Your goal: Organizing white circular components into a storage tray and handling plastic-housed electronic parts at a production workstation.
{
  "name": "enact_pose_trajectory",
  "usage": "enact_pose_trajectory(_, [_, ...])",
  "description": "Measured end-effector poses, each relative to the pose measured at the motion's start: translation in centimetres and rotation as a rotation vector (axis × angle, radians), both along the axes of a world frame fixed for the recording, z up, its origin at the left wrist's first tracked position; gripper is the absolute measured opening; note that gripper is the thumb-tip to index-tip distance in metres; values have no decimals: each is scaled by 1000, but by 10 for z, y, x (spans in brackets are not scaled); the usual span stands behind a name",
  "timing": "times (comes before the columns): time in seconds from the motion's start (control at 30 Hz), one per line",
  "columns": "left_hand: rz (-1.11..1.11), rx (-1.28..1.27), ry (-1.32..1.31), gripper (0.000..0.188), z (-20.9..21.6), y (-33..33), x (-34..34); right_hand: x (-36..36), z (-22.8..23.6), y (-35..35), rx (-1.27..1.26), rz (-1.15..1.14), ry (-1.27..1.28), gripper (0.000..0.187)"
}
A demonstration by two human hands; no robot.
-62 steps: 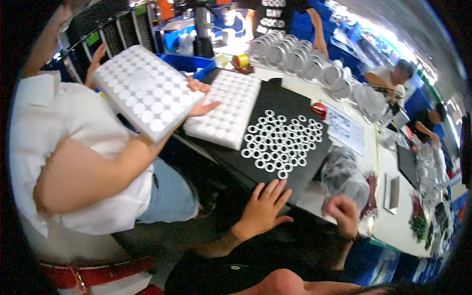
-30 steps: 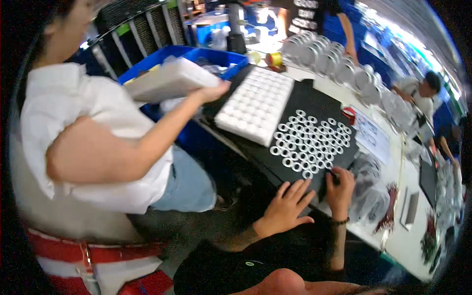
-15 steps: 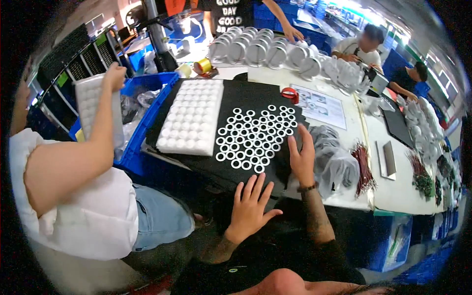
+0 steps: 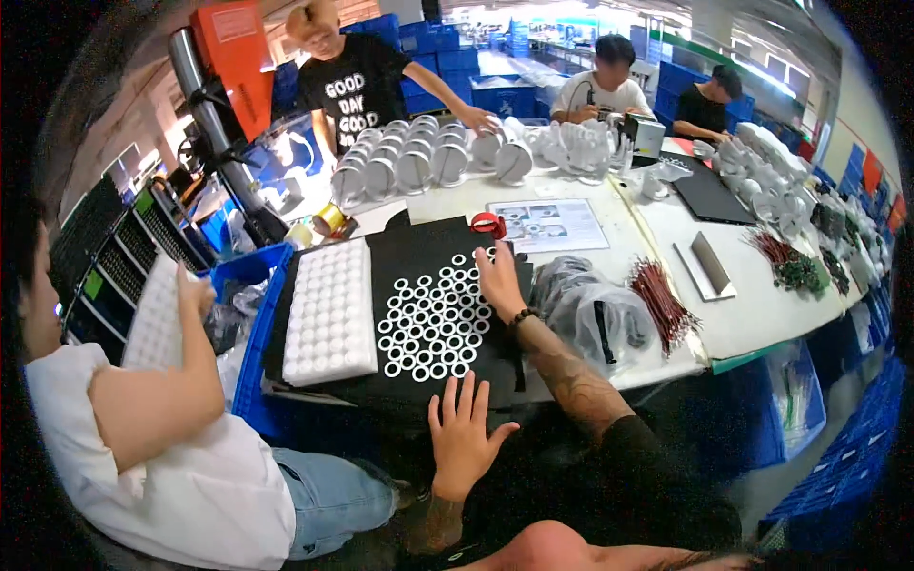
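Many white rings with dark centres (image 4: 430, 322) lie flat in a loose cluster on a black mat (image 4: 433, 238). My left hand (image 4: 464, 443) is at the near edge of the cluster, fingers spread, holding nothing. My right hand (image 4: 501, 285) reaches over the far right side of the rings, fingers stretched out; it covers a few of them, and I cannot tell whether it touches any. To the left of the rings stands a white foam tray (image 4: 330, 314) with rows of round bumps. A red tape roll (image 4: 488, 225) lies just beyond my right fingertips.
A printed sheet (image 4: 552, 226), bagged grey parts (image 4: 595, 309) and red wire bundles (image 4: 664, 306) lie to the right. A blue bin (image 4: 255, 333) stands left, where a person in white holds another white tray (image 4: 155, 309). Round white-rimmed parts (image 4: 414, 171) line the back; co-workers sit or stand there.
My right hand has moved from beside the rings to over their far right side. My left hand stays spread at the near edge. The whole view has shifted.
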State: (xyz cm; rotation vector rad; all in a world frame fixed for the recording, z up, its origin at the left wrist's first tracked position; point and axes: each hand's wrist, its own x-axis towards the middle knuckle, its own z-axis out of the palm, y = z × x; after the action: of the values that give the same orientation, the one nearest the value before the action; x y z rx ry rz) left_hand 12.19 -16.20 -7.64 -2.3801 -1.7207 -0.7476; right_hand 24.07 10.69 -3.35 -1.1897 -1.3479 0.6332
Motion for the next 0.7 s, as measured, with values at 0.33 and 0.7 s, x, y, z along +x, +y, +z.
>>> enact_pose_trajectory(0.33, [23,-56,36,78,4,11,-15,-10,-1,31,67,12,99,40])
enact_pose_trajectory(0.7, [6,-16,47,83,4,26,5,-12,-36,97,48,86,-331,59])
